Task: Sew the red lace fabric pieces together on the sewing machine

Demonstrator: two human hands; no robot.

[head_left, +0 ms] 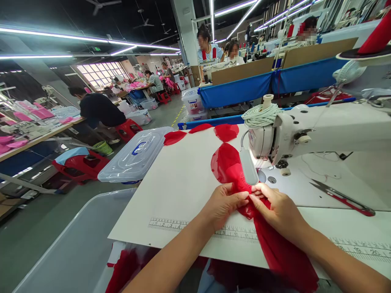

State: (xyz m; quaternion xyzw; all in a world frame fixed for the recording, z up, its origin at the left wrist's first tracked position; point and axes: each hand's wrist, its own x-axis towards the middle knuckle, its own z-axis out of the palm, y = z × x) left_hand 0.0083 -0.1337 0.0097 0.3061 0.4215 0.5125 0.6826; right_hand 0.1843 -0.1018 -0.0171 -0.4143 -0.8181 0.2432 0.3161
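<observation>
Sheer red fabric (275, 244) runs from beside the sewing machine (330, 126) down over the front edge of the table. My left hand (224, 203) pinches this cloth between thumb and fingers. Close against it, my right hand (273, 203) pinches the same piece, fingertips almost touching those of the left. A rounded red part of the cloth spreads flat just beyond my hands, left of the machine's needle area. The needle itself is hidden behind a pale guard plate (249, 167).
Thread snips (343, 197) lie on the right of the white table (159, 195). Several red fabric pieces (226, 132) rest along its far edge. A clear lidded box (137, 154) and an open plastic bin (82, 240) stand to the left. Other people work at machines beyond.
</observation>
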